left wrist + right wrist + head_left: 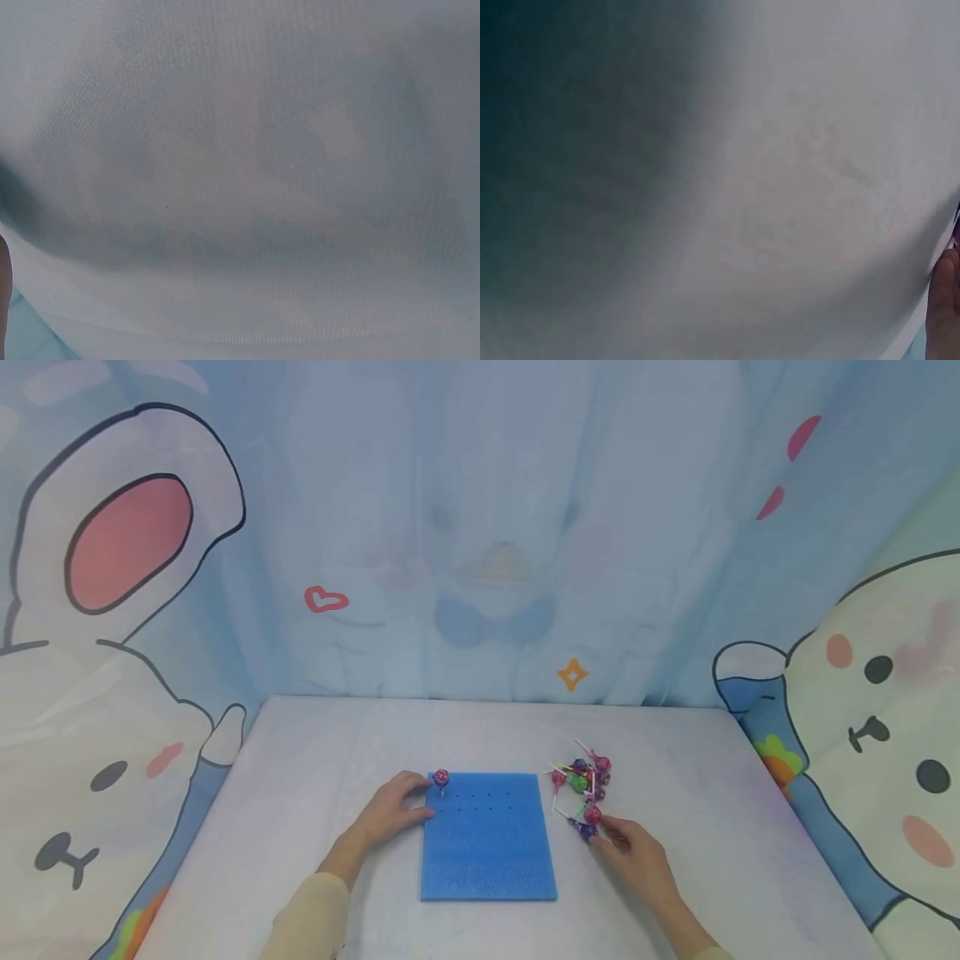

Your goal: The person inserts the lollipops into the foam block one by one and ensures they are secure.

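Observation:
A blue foam board [487, 852] with rows of small holes lies on the table. One red-wrapped lollipop [441, 777] stands upright at its far left corner. My left hand [392, 810] rests at the board's left edge, thumb and forefinger spread along it, beside that lollipop. Right of the board, my right hand [633, 857] reaches in at the near end of a lollipop pile, thumb and forefinger parted. Its fingertips are right at a purple-wrapped lollipop [587, 832] and a red one [593, 814]. In the right wrist view only part of the right hand [943, 300] shows.
The pile holds several more lollipops, among them a green one [577, 783] and a pink-red one [603, 763], with white sticks pointing various ways. A white cloth covers the table [337, 743]. Behind it hangs a light blue cartoon curtain [645, 568].

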Demonstrator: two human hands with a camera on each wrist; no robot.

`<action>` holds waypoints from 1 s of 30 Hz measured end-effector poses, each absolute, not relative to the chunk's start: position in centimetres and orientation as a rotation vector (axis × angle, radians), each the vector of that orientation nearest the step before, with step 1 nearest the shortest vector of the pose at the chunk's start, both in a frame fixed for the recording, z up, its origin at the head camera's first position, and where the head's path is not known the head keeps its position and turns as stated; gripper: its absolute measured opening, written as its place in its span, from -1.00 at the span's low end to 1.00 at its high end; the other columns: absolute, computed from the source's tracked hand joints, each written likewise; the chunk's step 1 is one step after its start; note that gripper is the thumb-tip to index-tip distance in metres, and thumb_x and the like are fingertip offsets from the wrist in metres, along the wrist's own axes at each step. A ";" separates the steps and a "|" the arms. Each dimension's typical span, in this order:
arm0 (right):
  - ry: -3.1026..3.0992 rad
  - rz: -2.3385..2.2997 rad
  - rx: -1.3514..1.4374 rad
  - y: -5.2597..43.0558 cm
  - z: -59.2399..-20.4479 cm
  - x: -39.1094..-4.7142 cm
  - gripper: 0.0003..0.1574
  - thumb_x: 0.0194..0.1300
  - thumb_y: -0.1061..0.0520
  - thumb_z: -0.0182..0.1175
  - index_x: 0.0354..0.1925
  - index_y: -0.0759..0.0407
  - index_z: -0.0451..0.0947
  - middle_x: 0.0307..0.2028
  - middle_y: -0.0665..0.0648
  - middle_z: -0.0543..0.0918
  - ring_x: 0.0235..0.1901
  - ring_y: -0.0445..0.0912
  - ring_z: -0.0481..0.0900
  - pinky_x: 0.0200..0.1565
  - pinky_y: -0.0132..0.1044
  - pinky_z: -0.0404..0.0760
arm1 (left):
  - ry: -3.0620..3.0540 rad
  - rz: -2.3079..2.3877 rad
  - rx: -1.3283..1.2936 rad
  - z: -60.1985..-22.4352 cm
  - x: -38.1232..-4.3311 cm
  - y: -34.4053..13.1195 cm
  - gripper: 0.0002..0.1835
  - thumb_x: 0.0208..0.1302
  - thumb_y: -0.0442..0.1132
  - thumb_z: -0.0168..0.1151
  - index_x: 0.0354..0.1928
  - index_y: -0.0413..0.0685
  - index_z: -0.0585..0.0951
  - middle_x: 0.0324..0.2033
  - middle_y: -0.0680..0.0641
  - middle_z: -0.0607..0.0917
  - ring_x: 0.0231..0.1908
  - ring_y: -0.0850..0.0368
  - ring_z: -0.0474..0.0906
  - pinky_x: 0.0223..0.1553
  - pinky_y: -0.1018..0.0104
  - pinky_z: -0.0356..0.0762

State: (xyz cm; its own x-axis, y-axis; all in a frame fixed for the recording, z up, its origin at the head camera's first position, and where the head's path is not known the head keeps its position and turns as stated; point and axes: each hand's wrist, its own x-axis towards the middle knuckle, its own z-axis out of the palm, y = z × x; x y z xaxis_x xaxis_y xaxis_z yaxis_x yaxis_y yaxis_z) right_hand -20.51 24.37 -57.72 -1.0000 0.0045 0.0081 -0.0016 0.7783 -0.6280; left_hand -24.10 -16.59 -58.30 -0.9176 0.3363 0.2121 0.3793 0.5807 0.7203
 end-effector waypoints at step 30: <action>-2.935 1.008 -0.017 23.7 -58.8 -21.1 -0.51 0.26 0.13 0.33 0.15 0.18 0.54 0.07 0.24 0.62 0.07 0.13 0.57 0.11 0.08 0.56 | -2.752 -1.267 -0.611 -58.5 -24.1 -16.7 -0.49 0.17 -0.13 0.42 0.13 -0.15 0.57 0.05 -0.08 0.60 0.15 -0.02 0.49 0.25 0.05 0.42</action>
State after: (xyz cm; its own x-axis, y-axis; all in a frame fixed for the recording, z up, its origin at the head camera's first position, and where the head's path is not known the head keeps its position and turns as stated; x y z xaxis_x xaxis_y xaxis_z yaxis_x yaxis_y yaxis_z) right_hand -21.05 23.67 -58.81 -0.9992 0.0225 0.0322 -0.0020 0.7890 -0.6144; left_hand -24.13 -16.69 -58.54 -0.9206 0.3310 0.2072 0.3726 0.5858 0.7197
